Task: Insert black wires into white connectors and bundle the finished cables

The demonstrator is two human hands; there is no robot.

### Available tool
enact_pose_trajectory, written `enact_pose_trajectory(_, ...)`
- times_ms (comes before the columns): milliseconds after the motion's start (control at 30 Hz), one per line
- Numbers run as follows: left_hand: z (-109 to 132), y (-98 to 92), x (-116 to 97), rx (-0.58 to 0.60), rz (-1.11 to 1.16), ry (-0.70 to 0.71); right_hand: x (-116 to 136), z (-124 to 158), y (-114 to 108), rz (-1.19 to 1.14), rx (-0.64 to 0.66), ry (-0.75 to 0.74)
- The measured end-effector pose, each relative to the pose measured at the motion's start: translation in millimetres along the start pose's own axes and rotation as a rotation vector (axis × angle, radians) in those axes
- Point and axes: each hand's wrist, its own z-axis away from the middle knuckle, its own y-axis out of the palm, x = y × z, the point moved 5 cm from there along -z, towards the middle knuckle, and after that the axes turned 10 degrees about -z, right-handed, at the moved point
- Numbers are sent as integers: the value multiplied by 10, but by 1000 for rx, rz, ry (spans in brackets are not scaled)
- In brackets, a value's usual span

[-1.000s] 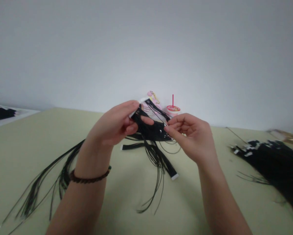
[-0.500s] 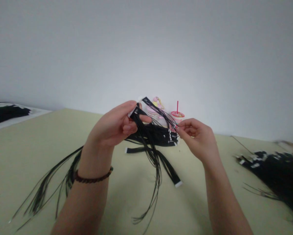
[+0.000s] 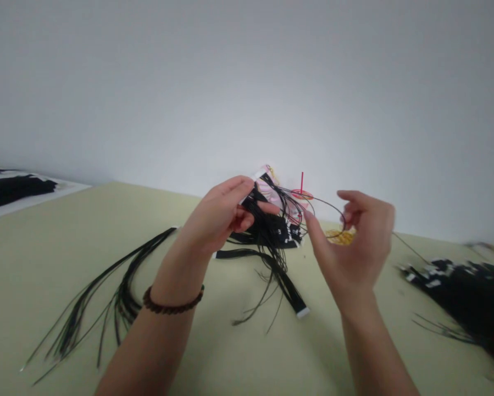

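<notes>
My left hand (image 3: 217, 217) is closed around a black wire harness (image 3: 257, 204) near its white end connector. A second white connector (image 3: 260, 175) with black wires sticks up just past my fingertips. Its wires run right, and one thin black wire (image 3: 328, 202) bows out in a loop to my right hand (image 3: 360, 245). That hand is slightly blurred, thumb and fingers spread wide, with the wire brushing the curled fingers. Below, a flat black cable (image 3: 290, 290) with white ends lies on the table, and loose wire ends hang over it.
Behind the hands, more black harnesses (image 3: 282, 234) lie near a pink cup with a red straw (image 3: 301, 182). Loose black wires (image 3: 125, 286) spread at left on the table (image 3: 230, 357). A dark harness pile (image 3: 473, 297) is at right, another (image 3: 18, 190) at far left.
My right hand has opened from a pinch on the wires and moved right, with one wire now bowing toward it. My left hand has shifted right with the harness.
</notes>
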Motion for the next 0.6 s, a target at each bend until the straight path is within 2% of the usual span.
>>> enact_pose_trajectory(100,5,8,3,1,-5,3,-7,-48,-113,154,-77,-88)
enact_pose_trajectory(167,-1,30,17,11,-5,-1,14,-56,-166,78,-85,-90)
enact_pose_trajectory(233,-6,67,38,27,5,-15,54,-39,-133,-122,3,-40)
enact_pose_trajectory(300,-7,112,57,51,22,-34,108,8,11,-315,207,35)
enact_pose_trajectory(400,0,167,70,90,43,-47,175,98,243,-434,458,79)
enact_pose_trajectory(500,5,183,78,97,51,-44,163,121,332,-464,482,81)
enact_pose_trajectory(600,8,190,89,106,55,-46,140,107,325,-465,466,80)
